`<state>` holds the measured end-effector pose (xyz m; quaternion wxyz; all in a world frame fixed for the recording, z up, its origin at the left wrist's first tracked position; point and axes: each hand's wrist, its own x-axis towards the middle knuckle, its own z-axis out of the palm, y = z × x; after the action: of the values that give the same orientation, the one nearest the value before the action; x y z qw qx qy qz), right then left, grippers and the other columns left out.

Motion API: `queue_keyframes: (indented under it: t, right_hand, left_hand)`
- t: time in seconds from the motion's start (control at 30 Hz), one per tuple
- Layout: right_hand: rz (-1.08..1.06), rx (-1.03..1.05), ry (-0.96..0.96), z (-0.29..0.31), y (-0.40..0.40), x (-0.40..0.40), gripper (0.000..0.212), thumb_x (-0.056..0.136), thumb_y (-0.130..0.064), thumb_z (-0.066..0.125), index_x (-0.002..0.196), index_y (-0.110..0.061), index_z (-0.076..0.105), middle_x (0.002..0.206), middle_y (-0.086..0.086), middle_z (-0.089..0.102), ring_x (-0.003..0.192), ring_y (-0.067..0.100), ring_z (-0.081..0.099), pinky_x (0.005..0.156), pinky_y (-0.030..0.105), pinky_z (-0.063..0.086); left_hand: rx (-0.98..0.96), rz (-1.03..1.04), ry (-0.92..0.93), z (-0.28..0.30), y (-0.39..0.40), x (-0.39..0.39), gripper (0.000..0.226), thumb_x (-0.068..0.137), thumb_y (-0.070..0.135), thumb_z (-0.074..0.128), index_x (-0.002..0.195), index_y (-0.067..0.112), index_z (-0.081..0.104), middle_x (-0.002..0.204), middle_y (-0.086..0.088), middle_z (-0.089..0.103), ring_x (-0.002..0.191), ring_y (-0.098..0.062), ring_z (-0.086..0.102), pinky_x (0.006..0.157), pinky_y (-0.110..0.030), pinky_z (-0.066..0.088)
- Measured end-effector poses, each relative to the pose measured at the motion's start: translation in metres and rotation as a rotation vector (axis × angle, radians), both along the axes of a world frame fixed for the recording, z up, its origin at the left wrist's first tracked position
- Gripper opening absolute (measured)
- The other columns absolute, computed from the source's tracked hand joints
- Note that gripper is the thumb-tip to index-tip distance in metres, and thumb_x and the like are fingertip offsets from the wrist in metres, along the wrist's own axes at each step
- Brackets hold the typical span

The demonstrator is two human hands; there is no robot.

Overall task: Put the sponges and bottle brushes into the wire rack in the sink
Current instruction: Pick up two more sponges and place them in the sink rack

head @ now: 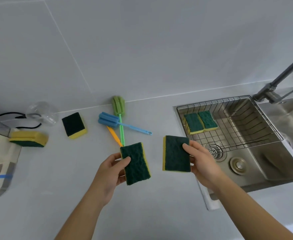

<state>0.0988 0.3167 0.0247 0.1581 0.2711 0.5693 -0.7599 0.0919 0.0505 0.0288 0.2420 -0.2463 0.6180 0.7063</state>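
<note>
Head: left hand (111, 168), right hand (202, 163) each gripping sponge

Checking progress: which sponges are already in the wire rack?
The two sponges side by side, green faces up, in the wire rack; the others are on the counter or in hand.

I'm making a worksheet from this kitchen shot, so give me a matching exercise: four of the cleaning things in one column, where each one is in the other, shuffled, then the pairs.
Things
1. blue bottle brush
2. two sponges side by side
3. sponge with the thumb near its top left corner
4. sponge with the thumb near its upper right edge

Places
A. held in the right hand
B. in the wire rack
C. lying on the counter
D. held in the left hand

Pairs: 1-C, 2-B, 3-D, 4-A
</note>
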Motion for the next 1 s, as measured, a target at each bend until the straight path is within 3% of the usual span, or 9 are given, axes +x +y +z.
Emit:
queue_keyframes:
  t: [0.2, 0.37, 0.47, 0.57, 0.67, 0.8, 1.0]
  right_hand:
    - [-0.032, -0.013, -0.011, -0.004, 0.071, -0.007, 0.023, 0.100, -0.020, 0.053, 0.118, -0.013, 0.064, 0.112, 0.009, 0.069, 0.102, 0.026, 0.066, 0.062, 0.032, 0.058]
    - [-0.066, -0.053, -0.025, -0.013, 0.132, -0.016, 0.019, 0.100, -0.019, 0.054, 0.111, -0.013, 0.067, 0.106, 0.007, 0.072, 0.097, 0.024, 0.067, 0.062, 0.032, 0.058]
    - [-0.070, -0.079, -0.018, -0.021, 0.161, -0.024, 0.025, 0.095, -0.016, 0.059, 0.120, -0.013, 0.067, 0.114, 0.012, 0.072, 0.101, 0.028, 0.067, 0.075, 0.045, 0.061]
    - [-0.052, -0.135, -0.023, -0.027, 0.185, -0.033, 0.045, 0.079, -0.015, 0.069, 0.123, -0.015, 0.065, 0.117, 0.016, 0.071, 0.107, 0.034, 0.066, 0.095, 0.059, 0.053]
    - [-0.041, -0.139, -0.027, -0.032, 0.205, -0.046, 0.049, 0.073, -0.013, 0.070, 0.122, -0.014, 0.063, 0.112, 0.016, 0.073, 0.102, 0.033, 0.068, 0.087, 0.054, 0.056]
    - [-0.096, -0.073, -0.068, -0.043, 0.226, -0.073, 0.024, 0.091, -0.008, 0.063, 0.115, -0.008, 0.061, 0.106, 0.012, 0.073, 0.094, 0.027, 0.070, 0.080, 0.047, 0.058]
    - [-0.070, 0.018, -0.108, -0.063, 0.243, -0.117, 0.020, 0.095, -0.008, 0.061, 0.113, -0.009, 0.067, 0.109, 0.012, 0.072, 0.096, 0.027, 0.068, 0.068, 0.039, 0.057]
  left_hand:
    - [-0.059, -0.002, -0.011, 0.000, 0.071, -0.012, 0.018, 0.092, 0.017, 0.064, 0.108, 0.011, 0.068, 0.105, -0.014, 0.073, 0.082, -0.022, 0.072, 0.078, -0.039, 0.056]
    - [-0.114, -0.013, -0.036, -0.004, 0.133, -0.023, 0.018, 0.091, 0.019, 0.065, 0.107, 0.012, 0.071, 0.105, -0.012, 0.075, 0.099, -0.031, 0.070, 0.079, -0.037, 0.057]
    - [-0.133, -0.018, -0.024, -0.007, 0.161, -0.032, 0.016, 0.092, 0.018, 0.064, 0.105, 0.013, 0.071, 0.100, -0.006, 0.077, 0.098, -0.023, 0.071, 0.086, -0.038, 0.056]
    - [-0.135, -0.017, -0.027, -0.013, 0.183, -0.046, 0.021, 0.091, 0.019, 0.065, 0.112, 0.015, 0.067, 0.101, -0.005, 0.076, 0.101, -0.023, 0.070, 0.095, -0.042, 0.054]
    - [-0.135, 0.023, -0.042, -0.019, 0.205, -0.068, 0.027, 0.090, 0.017, 0.068, 0.115, 0.015, 0.060, 0.104, -0.010, 0.074, 0.098, -0.025, 0.070, 0.092, -0.042, 0.055]
    - [-0.150, 0.013, -0.024, -0.030, 0.229, -0.100, 0.029, 0.089, 0.017, 0.069, 0.116, 0.013, 0.059, 0.105, -0.012, 0.072, 0.098, -0.025, 0.070, 0.090, -0.040, 0.056]
    - [-0.222, -0.044, -0.004, -0.056, 0.254, -0.137, 0.035, 0.087, 0.018, 0.071, 0.119, 0.011, 0.060, 0.108, -0.012, 0.071, 0.096, -0.024, 0.071, 0.086, -0.036, 0.059]
